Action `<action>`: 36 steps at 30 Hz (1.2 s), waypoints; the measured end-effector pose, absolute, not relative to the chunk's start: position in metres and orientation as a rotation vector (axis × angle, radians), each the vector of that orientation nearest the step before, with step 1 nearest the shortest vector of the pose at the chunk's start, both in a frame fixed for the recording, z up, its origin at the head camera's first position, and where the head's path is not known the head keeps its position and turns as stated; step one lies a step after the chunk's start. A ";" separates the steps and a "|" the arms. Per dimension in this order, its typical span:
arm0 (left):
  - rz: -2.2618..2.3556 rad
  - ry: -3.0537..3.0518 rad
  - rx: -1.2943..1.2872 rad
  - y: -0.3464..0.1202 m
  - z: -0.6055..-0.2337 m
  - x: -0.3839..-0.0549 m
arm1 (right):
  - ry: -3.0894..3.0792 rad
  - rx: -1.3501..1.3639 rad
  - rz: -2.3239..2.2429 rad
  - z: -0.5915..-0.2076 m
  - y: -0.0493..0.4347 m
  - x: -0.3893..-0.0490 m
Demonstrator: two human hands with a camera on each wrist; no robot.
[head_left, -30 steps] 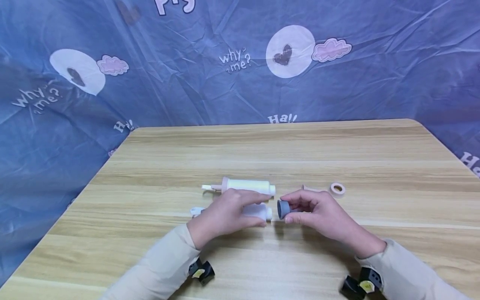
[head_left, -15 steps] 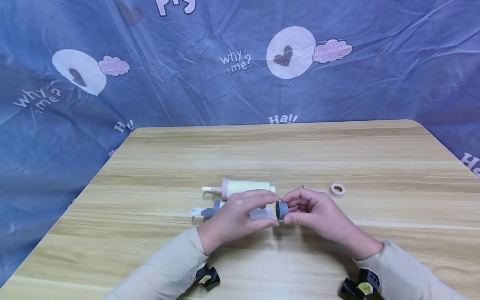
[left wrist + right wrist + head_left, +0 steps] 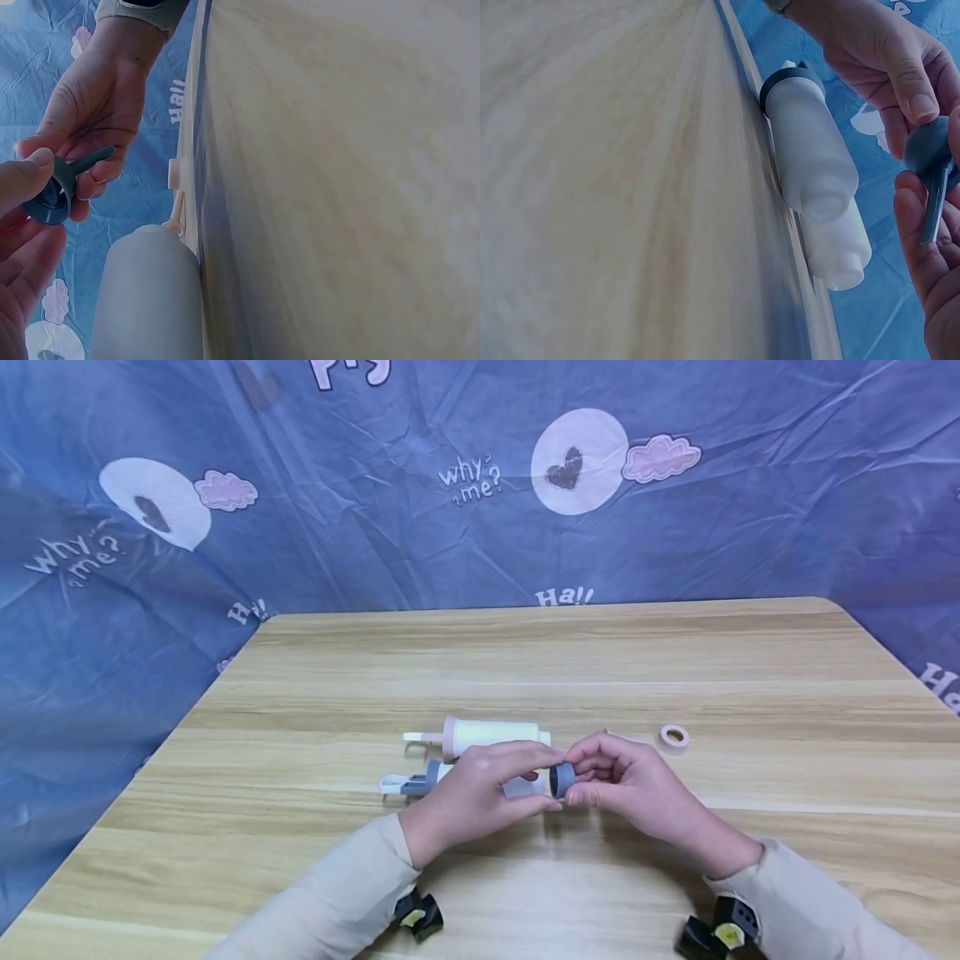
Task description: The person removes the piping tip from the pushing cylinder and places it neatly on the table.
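A small grey-blue round cup with a thin stem is held above the table between both hands. My right hand pinches it from the right; in the right wrist view its stem points down along the fingers. With thumb and fingertips my left hand holds the rim from the left. Beneath and behind the left hand lies a white bottle with a grey-blue collar, partly hidden. Another white bottle, pink-collared, lies on its side just beyond.
A small pink ring lies on the wooden table, beyond the right hand. Beside it is a slim pink piece, mostly hidden by that hand. A printed blue cloth hangs behind the table.
My left hand has moved right, away from over the grey-collared bottle, and its fingertips have come to the cup's rim. The right hand, still pinching the cup, has shifted only slightly.
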State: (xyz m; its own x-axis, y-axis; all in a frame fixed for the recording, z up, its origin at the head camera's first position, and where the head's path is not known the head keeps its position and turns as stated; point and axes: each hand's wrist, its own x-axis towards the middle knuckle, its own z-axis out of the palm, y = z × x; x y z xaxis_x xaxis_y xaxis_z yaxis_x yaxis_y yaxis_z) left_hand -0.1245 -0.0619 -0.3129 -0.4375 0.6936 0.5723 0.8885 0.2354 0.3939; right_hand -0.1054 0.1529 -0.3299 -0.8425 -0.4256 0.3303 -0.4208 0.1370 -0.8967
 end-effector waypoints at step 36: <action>-1.217 -2.249 -1.317 -0.074 -0.309 -0.131 | 2.407 -0.690 -1.841 -0.321 0.165 -0.108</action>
State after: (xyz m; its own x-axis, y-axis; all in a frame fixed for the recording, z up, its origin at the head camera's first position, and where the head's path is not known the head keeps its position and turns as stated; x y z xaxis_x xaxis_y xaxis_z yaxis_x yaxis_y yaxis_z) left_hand -0.1308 -0.0745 -0.3089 -0.5529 0.5926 0.5857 0.8145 0.2361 0.5300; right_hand -0.1078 0.1647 -0.3206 -0.9009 -0.3637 0.2368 -0.3238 0.1999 -0.9248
